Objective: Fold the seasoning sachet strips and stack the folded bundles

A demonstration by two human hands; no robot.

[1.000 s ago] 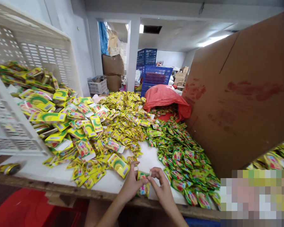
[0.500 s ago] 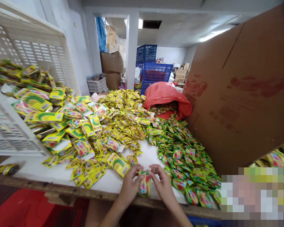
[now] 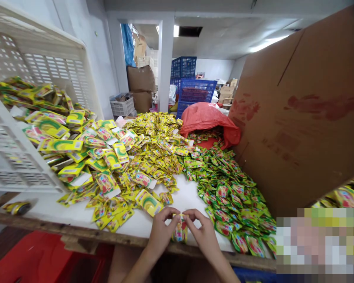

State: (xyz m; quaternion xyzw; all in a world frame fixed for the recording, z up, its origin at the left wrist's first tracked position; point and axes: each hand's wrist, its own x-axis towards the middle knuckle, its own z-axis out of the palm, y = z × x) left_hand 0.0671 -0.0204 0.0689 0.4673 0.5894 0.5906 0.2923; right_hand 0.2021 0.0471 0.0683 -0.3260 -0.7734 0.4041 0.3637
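Between my two hands, at the table's front edge, is a small printed packet (image 3: pixel 180 232) with red, green and pink markings. My left hand (image 3: pixel 162 227) pinches its top edge from the left, thumb and fingertips together. My right hand (image 3: pixel 198 226) pinches the same top edge from the right, fingertips almost touching those of the left. Part of the packet's top is hidden behind my fingers. Just beyond my left hand lies a yellow box (image 3: pixel 149 203) with a green curve on it. Green sachets (image 3: pixel 233 208) spread close to my right hand.
A white crate (image 3: pixel 73 70) tipped on its side spills yellow boxes (image 3: pixel 60 145) from the left. Yellow sachets (image 3: pixel 153 157) are heaped mid-table, with a red sack (image 3: pixel 208 118) behind. A large cardboard box (image 3: pixel 295 106) walls the right side. A small yellow-and-black object (image 3: pixel 17 209) lies at left.
My fingertips have come closer together along the packet's top edge, and my right hand has shifted slightly left. The camera view has shifted a little.
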